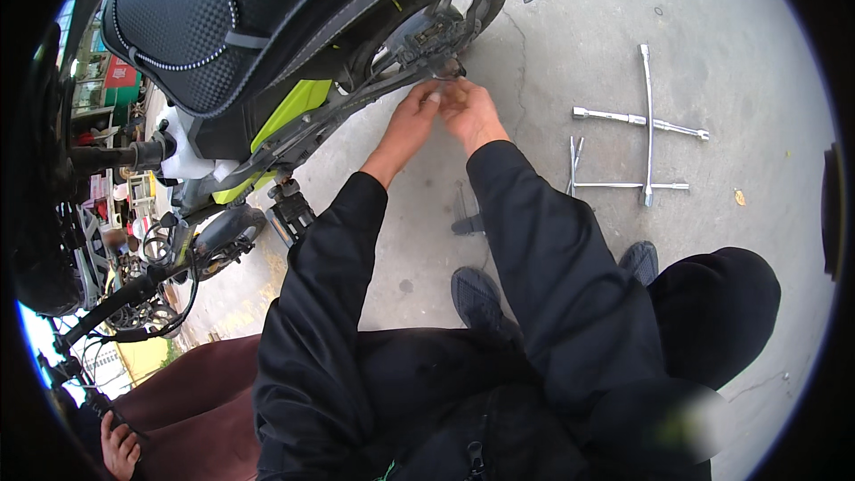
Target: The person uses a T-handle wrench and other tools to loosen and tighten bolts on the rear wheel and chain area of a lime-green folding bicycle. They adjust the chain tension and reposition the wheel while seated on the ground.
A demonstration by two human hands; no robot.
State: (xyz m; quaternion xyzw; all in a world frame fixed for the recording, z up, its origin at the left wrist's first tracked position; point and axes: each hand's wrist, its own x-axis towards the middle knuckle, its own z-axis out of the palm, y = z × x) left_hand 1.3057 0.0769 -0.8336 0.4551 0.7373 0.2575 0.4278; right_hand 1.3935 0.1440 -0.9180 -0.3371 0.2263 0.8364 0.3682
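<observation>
Both my hands meet low beside the rear wheel (488, 7) of an electric bike with a black textured seat (178, 18) and lime-green side panels (289, 111). My left hand (411, 125) has its thumb and fingers pinched together just under the axle end (450, 67). Against it, my right hand (474, 114) curls its fingers at the same spot. Whatever small part lies between the fingertips is too hidden to name.
Right of me on the concrete lie a silver cross wrench (649, 120) and a thinner T-shaped socket wrench (623, 185). A dark-ended tool (468, 225) is on the ground below my hands. Another person's hand (120, 447) and maroon trousers (196, 401) show lower left.
</observation>
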